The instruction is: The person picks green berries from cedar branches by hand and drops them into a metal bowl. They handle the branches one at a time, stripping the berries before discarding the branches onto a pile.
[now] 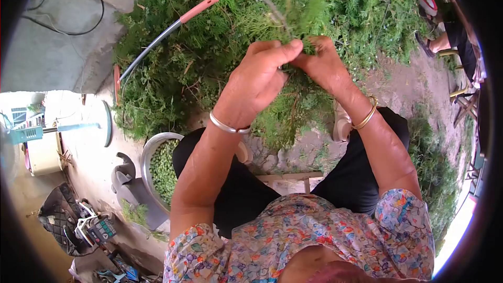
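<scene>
My left hand (259, 76), below a silver bangle, is closed with its thumb stretched toward the other hand. My right hand (322, 65), with a gold bangle at the wrist, is closed in a pinch close beside it. Between them both hands grip an evergreen sprig (314, 13), whose flat green leaves are smeared by motion above the fingers. A thin greyish stem-like streak (275, 10) rises from the left fingertips, too blurred to name. Beneath and beyond the hands spreads a large heap of cut evergreen branches (220, 31).
Beside my left knee stands a metal basin (148, 152) of small green cones. A grey curved rod with pink ends (157, 39) lies on the branches. A standing fan (107, 123) is at left, a black cable (78, 32) at upper left. Another person's leg (439, 43) shows at right.
</scene>
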Tool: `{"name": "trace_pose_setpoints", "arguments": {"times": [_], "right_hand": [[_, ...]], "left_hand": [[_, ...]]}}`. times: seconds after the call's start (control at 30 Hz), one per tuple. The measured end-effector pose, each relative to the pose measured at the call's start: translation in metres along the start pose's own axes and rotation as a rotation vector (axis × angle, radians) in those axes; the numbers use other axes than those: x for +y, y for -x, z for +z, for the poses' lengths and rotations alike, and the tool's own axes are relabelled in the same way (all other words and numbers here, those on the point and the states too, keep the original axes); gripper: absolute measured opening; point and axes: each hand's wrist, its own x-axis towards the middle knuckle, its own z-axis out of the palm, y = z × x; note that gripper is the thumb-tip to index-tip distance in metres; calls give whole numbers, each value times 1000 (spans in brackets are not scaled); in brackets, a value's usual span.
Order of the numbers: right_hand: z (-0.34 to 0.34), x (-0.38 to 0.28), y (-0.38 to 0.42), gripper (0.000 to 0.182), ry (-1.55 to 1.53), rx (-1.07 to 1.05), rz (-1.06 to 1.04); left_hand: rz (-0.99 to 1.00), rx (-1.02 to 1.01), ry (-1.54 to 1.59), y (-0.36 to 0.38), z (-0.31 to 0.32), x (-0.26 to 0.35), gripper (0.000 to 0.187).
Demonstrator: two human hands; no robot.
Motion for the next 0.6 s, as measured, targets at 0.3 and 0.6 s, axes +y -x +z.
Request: {"name": "trace_pose_setpoints", "arguments": {"times": [0.3,0.6], "right_hand": [[5,9,-8,57,-669,145,285],[-2,6,-19,31,-1019,74,224]], "left_hand": [[-143,159,-247,-16,19,-16,14],[178,219,-626,-2,64,-3,49]]}}
